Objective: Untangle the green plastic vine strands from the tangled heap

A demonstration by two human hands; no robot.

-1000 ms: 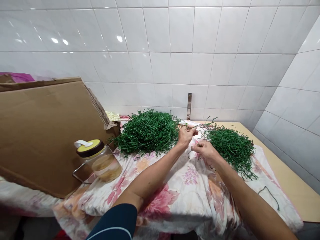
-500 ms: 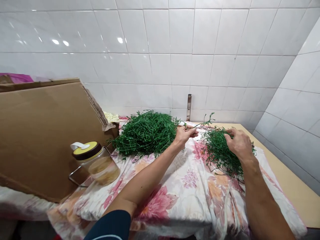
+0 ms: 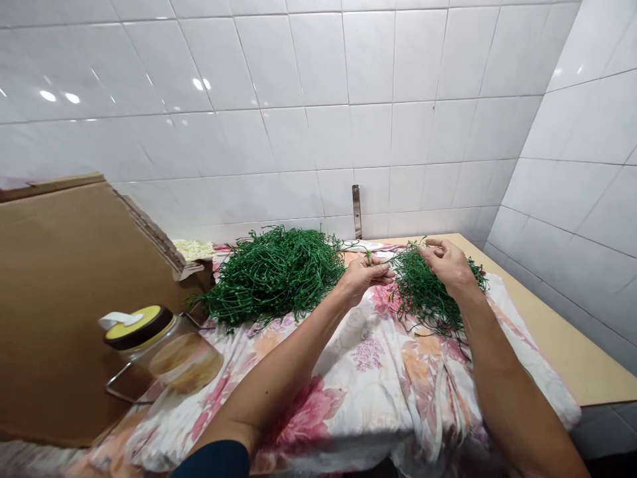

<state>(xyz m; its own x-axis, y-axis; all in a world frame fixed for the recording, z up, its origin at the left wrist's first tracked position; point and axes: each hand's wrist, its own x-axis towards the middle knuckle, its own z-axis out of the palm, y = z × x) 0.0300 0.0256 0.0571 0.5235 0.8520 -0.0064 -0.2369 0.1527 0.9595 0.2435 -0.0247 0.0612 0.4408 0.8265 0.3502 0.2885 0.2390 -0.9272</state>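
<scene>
So the biggest thing back there was a white tiled wall [image 3: 318,73], right behind the big green heap [image 3: 279,275], which I'll use as the landmark. A pale wooden table [image 3: 557,332] showed off to the heap's right, and a rumpled floral cloth [image 3: 368,398] ran under the heap and out in front of it. Big sheets of cardboard [image 3: 60,299] leaned up left of the heap. The heap itself was a tangle of thin green stems, with a smaller green pile [image 3: 423,299] over to its right. A lidded jar [image 3: 184,362] sat in front and to the left of it. Right hand [image 3: 448,265] was well right of the heap, over that smaller pile, fingers curled; can't tell if it was pinching anything. Left hand [image 3: 367,275], just right of the heap, had a skinny green stem [image 3: 398,256] pinched between thumb and fingers, pointing away from the heap.
</scene>
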